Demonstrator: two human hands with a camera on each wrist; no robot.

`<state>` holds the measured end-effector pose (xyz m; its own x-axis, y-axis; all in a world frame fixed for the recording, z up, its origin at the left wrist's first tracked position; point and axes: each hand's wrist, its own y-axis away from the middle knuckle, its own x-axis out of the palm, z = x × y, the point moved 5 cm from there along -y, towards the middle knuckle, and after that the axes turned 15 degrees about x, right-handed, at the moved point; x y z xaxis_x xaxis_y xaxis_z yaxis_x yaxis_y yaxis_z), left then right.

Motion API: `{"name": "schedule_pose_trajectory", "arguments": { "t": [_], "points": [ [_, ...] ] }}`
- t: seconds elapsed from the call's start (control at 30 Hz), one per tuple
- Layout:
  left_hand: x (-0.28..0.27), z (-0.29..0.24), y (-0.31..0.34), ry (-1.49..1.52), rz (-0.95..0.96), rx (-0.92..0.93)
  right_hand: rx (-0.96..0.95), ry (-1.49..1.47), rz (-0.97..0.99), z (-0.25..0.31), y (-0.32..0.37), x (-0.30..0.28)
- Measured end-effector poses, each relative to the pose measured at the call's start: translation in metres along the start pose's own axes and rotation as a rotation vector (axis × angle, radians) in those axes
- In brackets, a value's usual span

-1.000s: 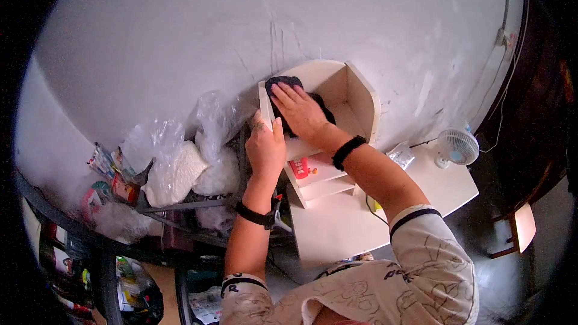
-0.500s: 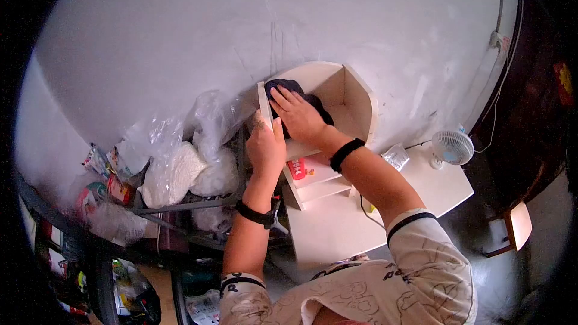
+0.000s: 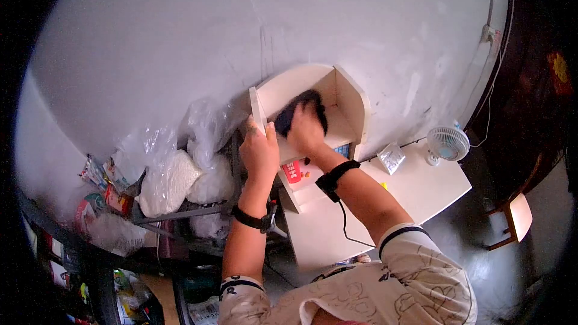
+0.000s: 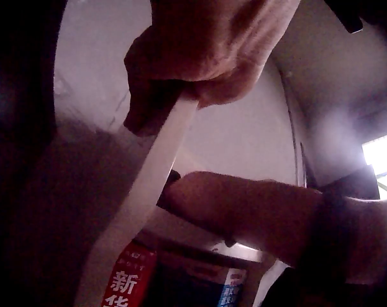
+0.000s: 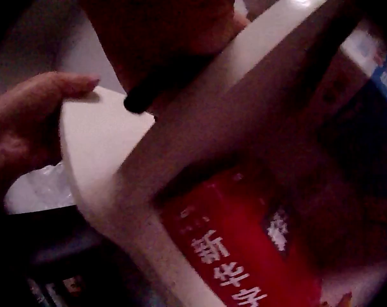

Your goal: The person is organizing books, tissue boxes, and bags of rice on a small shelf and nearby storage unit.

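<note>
My left hand grips the edge of the left side panel of a cream desk shelf, its thumb on the inner face. That same panel runs down from the hand in the left wrist view. Inside the upper compartment my right hand holds a bunched dark cloth against the shelf; the fingers are blurred and partly sunk in it. A dark bit of the cloth peeks out under the hand in the right wrist view.
Below sits a red book with white characters, beside a blue item. On the white desk stand a small fan and a silvery packet. Plastic bags crowd a rack on the left. A black cable hangs over the desk.
My right hand has moved from the left panel rightward and down into the compartment, taking the dark cloth along. Its fingers look less stretched. My left hand keeps its hold on the panel.
</note>
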<state>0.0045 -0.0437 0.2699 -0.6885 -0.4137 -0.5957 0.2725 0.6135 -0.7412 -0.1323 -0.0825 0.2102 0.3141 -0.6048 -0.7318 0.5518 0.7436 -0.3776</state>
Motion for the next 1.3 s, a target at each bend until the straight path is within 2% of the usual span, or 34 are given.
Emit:
{"name": "schedule_pose_trajectory", "arguments": {
  "t": [0.07, 0.1, 0.13, 0.2, 0.27, 0.33, 0.37, 0.43, 0.53, 0.6, 0.67, 0.7, 0.73, 0.8, 0.87, 0.9, 0.93, 1.0, 1.03, 1.07, 1.13, 1.17, 1.2, 1.27, 1.3],
  "points": [
    [0.001, 0.000, 0.002, 0.015, -0.005, 0.020, -0.090, -0.014, 0.313, 0.027, 0.018, -0.009],
    [0.000, 0.000, 0.002, 0.030, -0.023, 0.037, -0.243, -0.065, 0.049, 0.025, 0.020, 0.002],
    [-0.002, -0.001, 0.002, 0.028, -0.023, 0.038, -0.244, -0.067, 0.049, 0.023, 0.021, -0.004],
    [-0.003, -0.003, 0.001, 0.012, -0.017, 0.030, -0.394, -0.051, 0.217, 0.020, 0.023, -0.022],
    [-0.002, -0.001, 0.001, 0.002, -0.013, 0.020, -0.382, -0.002, 0.264, 0.012, 0.013, -0.031],
    [-0.002, 0.002, 0.003, -0.012, 0.002, 0.013, -0.167, 0.221, 0.226, -0.014, -0.002, -0.030],
    [-0.001, 0.002, 0.003, -0.008, 0.000, 0.009, -0.168, 0.224, 0.228, -0.025, -0.007, -0.024],
    [0.000, -0.001, 0.003, -0.002, 0.000, 0.006, -0.127, 0.111, -0.168, -0.036, -0.016, -0.037],
    [-0.003, -0.004, -0.001, 0.033, 0.028, -0.017, -0.053, -0.023, -0.067, -0.015, -0.022, -0.033],
    [-0.004, -0.003, -0.001, -0.003, 0.056, -0.041, -0.298, 0.081, -0.172, 0.009, -0.011, -0.027],
    [-0.004, -0.002, -0.001, -0.011, 0.037, -0.041, -0.680, -0.022, -0.182, 0.034, -0.003, -0.036],
    [-0.004, -0.002, 0.001, -0.016, 0.031, -0.039, -0.768, 0.004, -0.120, 0.043, -0.001, -0.034],
    [-0.004, -0.003, 0.000, -0.018, 0.030, -0.040, -0.773, 0.023, -0.110, 0.049, 0.000, -0.037],
    [-0.006, -0.006, 0.000, -0.006, 0.026, -0.010, -0.737, 0.012, -0.123, 0.047, -0.008, -0.033],
    [-0.004, -0.004, 0.001, -0.010, 0.015, -0.005, -0.534, 0.003, -0.211, 0.036, -0.019, -0.038],
    [-0.004, -0.003, 0.000, -0.015, -0.002, 0.000, -0.424, -0.119, -0.200, 0.028, -0.023, -0.041],
    [-0.003, -0.002, -0.001, -0.007, -0.004, -0.005, -0.411, -0.230, -0.262, 0.014, -0.034, -0.030],
    [-0.004, -0.003, 0.001, 0.041, 0.002, 0.010, -0.281, -0.275, -0.343, -0.003, -0.035, -0.038],
    [-0.004, -0.002, 0.001, 0.048, -0.003, 0.004, -0.136, -0.220, -0.268, -0.011, -0.039, -0.037],
    [-0.003, -0.002, 0.000, 0.036, -0.002, 0.003, -0.141, -0.213, -0.269, -0.009, -0.036, -0.037],
    [-0.002, -0.003, 0.001, 0.035, -0.001, 0.000, 0.076, -0.222, -0.105, -0.016, -0.028, -0.025],
    [-0.003, -0.004, 0.001, 0.035, -0.020, 0.024, 0.057, 0.053, -0.190, -0.015, -0.022, -0.017],
    [-0.005, -0.005, 0.000, 0.036, -0.043, 0.048, 0.058, 0.058, -0.193, -0.017, -0.022, -0.014],
    [-0.005, -0.005, -0.002, 0.034, -0.032, 0.050, 0.184, -0.067, -0.038, -0.020, -0.021, -0.015],
    [-0.004, -0.005, -0.002, 0.030, -0.018, 0.053, 0.183, -0.058, -0.043, -0.021, -0.024, -0.022]
  ]
}}
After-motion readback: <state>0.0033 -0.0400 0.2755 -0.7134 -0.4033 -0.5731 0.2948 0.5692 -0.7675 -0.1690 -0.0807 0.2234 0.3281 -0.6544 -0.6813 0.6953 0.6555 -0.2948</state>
